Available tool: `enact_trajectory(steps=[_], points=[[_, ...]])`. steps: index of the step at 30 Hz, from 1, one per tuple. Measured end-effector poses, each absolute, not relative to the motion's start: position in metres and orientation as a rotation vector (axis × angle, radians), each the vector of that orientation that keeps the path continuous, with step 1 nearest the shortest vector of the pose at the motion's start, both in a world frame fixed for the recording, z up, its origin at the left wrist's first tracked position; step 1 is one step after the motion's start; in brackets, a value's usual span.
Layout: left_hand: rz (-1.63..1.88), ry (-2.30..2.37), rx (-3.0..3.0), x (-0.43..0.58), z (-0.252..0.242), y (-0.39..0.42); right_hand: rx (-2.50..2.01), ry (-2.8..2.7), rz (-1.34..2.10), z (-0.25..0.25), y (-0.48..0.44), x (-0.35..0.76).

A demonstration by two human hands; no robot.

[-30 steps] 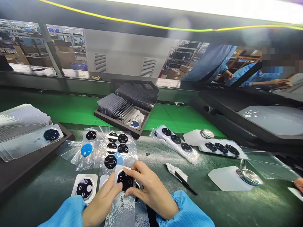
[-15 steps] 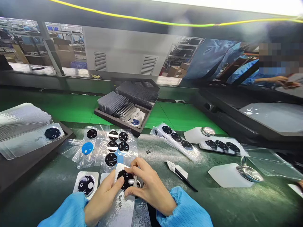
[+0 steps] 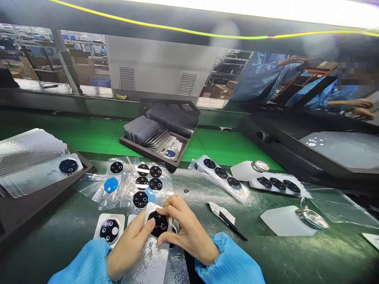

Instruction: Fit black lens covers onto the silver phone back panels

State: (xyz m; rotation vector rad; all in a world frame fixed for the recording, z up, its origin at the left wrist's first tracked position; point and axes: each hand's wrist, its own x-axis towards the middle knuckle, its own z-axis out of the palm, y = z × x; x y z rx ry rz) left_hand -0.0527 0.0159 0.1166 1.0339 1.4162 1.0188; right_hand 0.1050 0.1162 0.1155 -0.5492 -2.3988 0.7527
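down at 6 o'clock, close to the body: left hand [image 3: 127,246] and right hand [image 3: 188,232] meeting over a black octagonal lens piece [image 3: 159,223]. sits at the far end of a silvery back cover [image 3: 151,258], itself flat on the dark tabletop [image 3: 266,252]. right grip clamped on the lens piece, with forefinger over the far edge and thumb under the near edge. left grip closed along the back cover's side, with thumb tip pressed to the lens piece's 9 o'clock edge.

against a second ago: shows more of the black face, with the right fingers drawn back off it toward 3 o'clock and the left thumb slid up from the lower corner to the rim. half a second ago showed a bright metal ring at the piece's 3 o'clock side; now mostly hidden under the right thumb. reads as the lens piece lying flatter in its seat, with pressing and aligning under way, not finished. a judgement only.

writing: two brushed characters running down the back cover just below the lens piece, too stylised and small to read. no legible brand or label elsewhere.

around: just beside the left hand at 9 o'clock, a second cover [image 3: 109,230] with its lens plate in place. at 12 o'clock, a clear film sheet [image 3: 130,185] carrying more black octagons and a blue round sticker [image 3: 111,184]. at 3 o'clock, well apart, a black tool [image 3: 232,228] on a white wipe [image 3: 220,213].
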Motion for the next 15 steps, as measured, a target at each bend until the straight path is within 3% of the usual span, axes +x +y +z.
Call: enact_trajectory(steps=[15], points=[[1.078,1.384,1.135,-0.0543,0.1173,0.0161,-0.494,-2.366,0.814,0.1134,0.1204,0.1020]])
